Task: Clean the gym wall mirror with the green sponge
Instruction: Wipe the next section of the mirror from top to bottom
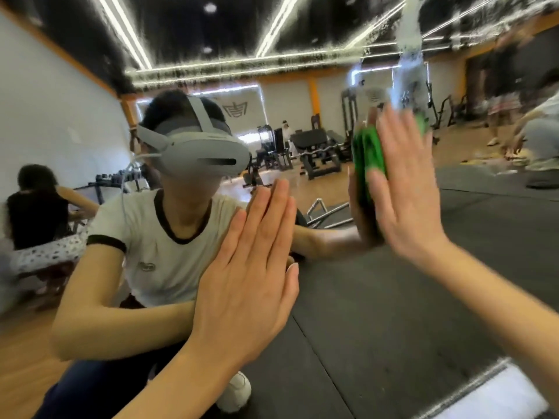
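The right hand (pixel 405 189) pressed the green sponge (pixel 367 155) flat against the mirror (pixel 378 297), fingers straight and spread over it — the sponge sat high on the glass, right of centre, with a smear of white foam (pixel 408 55) running up above it. The left hand (pixel 251 267) lay flat on the mirror lower down, fingers straight and together, holding nothing. The glass reflected a crouching person in a grey headset (pixel 196 152) and gym machines (pixel 314 149) behind — blurred at the edges.
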`<state>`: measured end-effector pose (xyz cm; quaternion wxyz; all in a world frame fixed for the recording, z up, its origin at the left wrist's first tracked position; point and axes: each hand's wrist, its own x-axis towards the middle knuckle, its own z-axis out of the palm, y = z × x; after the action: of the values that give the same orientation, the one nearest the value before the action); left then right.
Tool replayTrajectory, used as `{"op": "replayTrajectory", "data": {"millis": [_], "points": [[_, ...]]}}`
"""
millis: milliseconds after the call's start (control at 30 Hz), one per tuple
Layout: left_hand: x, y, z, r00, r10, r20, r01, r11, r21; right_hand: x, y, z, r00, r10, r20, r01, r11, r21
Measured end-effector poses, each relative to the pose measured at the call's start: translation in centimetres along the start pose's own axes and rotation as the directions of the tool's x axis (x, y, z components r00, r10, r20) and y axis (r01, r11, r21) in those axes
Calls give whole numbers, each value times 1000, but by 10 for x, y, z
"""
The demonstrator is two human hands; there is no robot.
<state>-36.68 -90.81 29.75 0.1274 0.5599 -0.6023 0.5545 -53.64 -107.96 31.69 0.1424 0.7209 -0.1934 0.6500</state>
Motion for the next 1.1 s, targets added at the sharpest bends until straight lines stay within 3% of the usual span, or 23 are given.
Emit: {"op": "replayTrajectory", "data": {"millis": [67,133,300,367,500,633,700,833,900,1000,1100], "points": [[1,1,0,1000,-4,-11,4,1000,-11,42,1,1,997,26,-69,-26,1000,2],[1,0,-1,1000,-10,-11,10,1000,-21,27,4,5,996,51,-72,-51,999,4],[-1,1,0,1000,-18,-7,18,999,-41,-143,-4,7,983,165,85,-165,986,-6],[0,1,0,1000,-16,-9,16,999,-38,-173,-5,3,977,165,135,-162,986,-32],[-1,1,0,1000,-11,-12,11,1000,-11,-74,-8,3,998,51,41,-52,998,40],[-1,1,1,1000,0,-25,0,1000,-1,27,-20,10,992,78,-103,-69,994,88],[-1,1,1,1000,0,-31,-1,1000,-29,-6,-22,16,994,68,-87,-62,996,70],[-3,1,-4,1000,0,-18,-2,993,-115,-171,-31,18,991,24,129,-24,1000,-6],[-11,-2,-9,1000,-5,3,5,990,-140,-203,-28,13,981,-47,187,58,997,-53],[-34,-14,-18,999,-29,16,30,992,-123,-141,-21,10,971,-183,157,191,981,-39],[-55,-25,-19,996,-84,16,85,990,-113,-36,-30,12,999,-48,-15,48,998,47]]}}
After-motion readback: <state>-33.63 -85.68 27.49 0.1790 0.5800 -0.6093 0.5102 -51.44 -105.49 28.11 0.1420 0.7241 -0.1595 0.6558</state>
